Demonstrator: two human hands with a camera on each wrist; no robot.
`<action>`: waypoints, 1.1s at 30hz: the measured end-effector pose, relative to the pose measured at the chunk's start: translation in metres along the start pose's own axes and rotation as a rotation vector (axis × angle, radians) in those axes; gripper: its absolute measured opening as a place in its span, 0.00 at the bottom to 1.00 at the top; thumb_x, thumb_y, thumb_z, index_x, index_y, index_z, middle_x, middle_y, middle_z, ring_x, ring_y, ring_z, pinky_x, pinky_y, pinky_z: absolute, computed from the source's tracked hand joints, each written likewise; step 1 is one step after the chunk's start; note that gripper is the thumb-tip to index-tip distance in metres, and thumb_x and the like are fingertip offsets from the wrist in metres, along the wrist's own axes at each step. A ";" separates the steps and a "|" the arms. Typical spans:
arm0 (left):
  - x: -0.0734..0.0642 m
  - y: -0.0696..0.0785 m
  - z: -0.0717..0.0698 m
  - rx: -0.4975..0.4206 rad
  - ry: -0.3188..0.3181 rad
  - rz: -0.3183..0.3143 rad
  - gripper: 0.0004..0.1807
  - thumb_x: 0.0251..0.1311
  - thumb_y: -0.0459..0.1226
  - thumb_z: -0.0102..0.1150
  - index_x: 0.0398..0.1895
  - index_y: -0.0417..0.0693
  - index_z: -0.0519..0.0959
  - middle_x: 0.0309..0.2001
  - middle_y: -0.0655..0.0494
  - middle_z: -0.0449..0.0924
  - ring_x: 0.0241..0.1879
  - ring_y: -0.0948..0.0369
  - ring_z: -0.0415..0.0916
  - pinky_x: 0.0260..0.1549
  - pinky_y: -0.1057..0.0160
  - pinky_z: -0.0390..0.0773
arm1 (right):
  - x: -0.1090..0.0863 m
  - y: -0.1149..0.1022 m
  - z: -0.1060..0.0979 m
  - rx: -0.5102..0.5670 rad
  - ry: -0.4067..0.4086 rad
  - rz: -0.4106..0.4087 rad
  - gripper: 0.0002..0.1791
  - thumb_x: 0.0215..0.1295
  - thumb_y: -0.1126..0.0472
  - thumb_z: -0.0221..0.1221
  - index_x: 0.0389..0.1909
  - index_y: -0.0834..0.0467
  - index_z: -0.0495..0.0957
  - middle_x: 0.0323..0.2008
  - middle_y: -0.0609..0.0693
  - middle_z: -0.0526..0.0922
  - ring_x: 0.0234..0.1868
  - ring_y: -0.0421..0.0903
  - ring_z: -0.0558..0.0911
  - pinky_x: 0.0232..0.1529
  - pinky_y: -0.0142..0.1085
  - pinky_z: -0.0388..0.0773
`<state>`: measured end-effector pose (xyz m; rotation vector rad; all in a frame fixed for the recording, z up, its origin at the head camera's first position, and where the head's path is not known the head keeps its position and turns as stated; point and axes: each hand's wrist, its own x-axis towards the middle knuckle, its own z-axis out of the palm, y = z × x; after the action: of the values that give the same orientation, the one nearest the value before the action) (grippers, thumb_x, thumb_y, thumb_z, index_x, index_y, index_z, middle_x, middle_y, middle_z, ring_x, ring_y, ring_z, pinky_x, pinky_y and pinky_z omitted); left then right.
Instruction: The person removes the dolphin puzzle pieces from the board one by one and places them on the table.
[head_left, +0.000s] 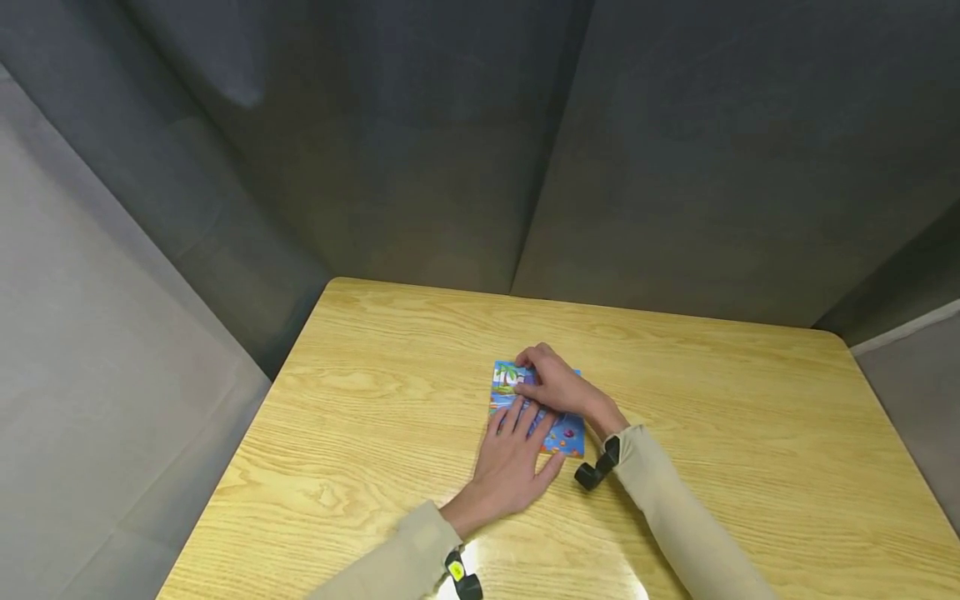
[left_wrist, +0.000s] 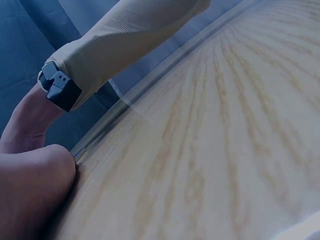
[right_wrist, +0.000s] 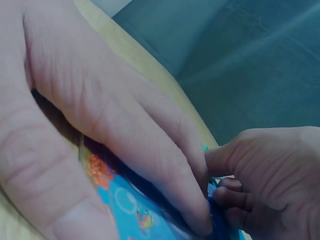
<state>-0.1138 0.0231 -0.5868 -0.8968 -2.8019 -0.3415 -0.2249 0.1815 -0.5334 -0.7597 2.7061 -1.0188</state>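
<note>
A square, flat picture (head_left: pixel 567 435) with a blue sea scene, a palm tree and a white patch lies on the wooden table. My left hand (head_left: pixel 512 468) rests palm down, its spread fingertips over the picture's lower left part. My right hand (head_left: pixel 558 385) reaches over the top edge with bent fingers, the thumb near the palm tree. In the right wrist view, the right hand's curled fingers (right_wrist: pixel 235 199) touch the blue surface beside the left hand's fingers; whether they pinch anything is hidden. The left wrist view shows only part of the left hand (left_wrist: pixel 35 187) against the table.
The light wooden table (head_left: pixel 375 392) has rounded far corners. Dark grey cloth panels (head_left: pixel 420 167) stand behind it, with a paler panel (head_left: pixel 105 333) at the left. A black wrist camera (head_left: pixel 597 467) sits on the right sleeve, close above the table; another (head_left: pixel 465 579) is on the left.
</note>
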 end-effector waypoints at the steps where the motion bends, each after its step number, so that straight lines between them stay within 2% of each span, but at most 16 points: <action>1: 0.000 0.000 0.000 0.001 0.006 0.000 0.34 0.79 0.61 0.34 0.80 0.58 0.64 0.82 0.52 0.55 0.83 0.48 0.44 0.75 0.44 0.54 | -0.001 0.000 -0.001 0.006 0.000 -0.011 0.21 0.71 0.62 0.66 0.59 0.67 0.75 0.51 0.61 0.76 0.41 0.48 0.74 0.45 0.44 0.74; 10: 0.000 0.004 -0.003 -0.021 -0.023 -0.039 0.35 0.78 0.62 0.35 0.82 0.60 0.62 0.80 0.53 0.57 0.80 0.48 0.50 0.75 0.44 0.54 | -0.004 0.004 -0.002 0.031 -0.014 -0.009 0.26 0.68 0.60 0.69 0.63 0.64 0.76 0.50 0.58 0.77 0.38 0.46 0.73 0.39 0.38 0.73; 20: -0.001 0.003 -0.001 -0.016 -0.036 -0.037 0.36 0.79 0.63 0.32 0.82 0.60 0.61 0.81 0.52 0.55 0.80 0.48 0.49 0.75 0.45 0.53 | -0.005 0.007 0.000 0.039 0.019 0.004 0.26 0.68 0.59 0.70 0.63 0.64 0.79 0.53 0.57 0.80 0.43 0.49 0.76 0.45 0.42 0.75; 33: -0.001 0.000 0.003 -0.025 -0.038 -0.050 0.36 0.79 0.63 0.31 0.82 0.60 0.61 0.81 0.52 0.56 0.81 0.49 0.50 0.75 0.45 0.54 | -0.001 0.011 0.002 0.014 -0.014 0.008 0.26 0.69 0.57 0.69 0.64 0.62 0.79 0.48 0.55 0.77 0.38 0.45 0.74 0.37 0.36 0.74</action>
<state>-0.1134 0.0238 -0.5898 -0.8479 -2.8656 -0.3714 -0.2277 0.1880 -0.5419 -0.7504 2.6850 -1.0266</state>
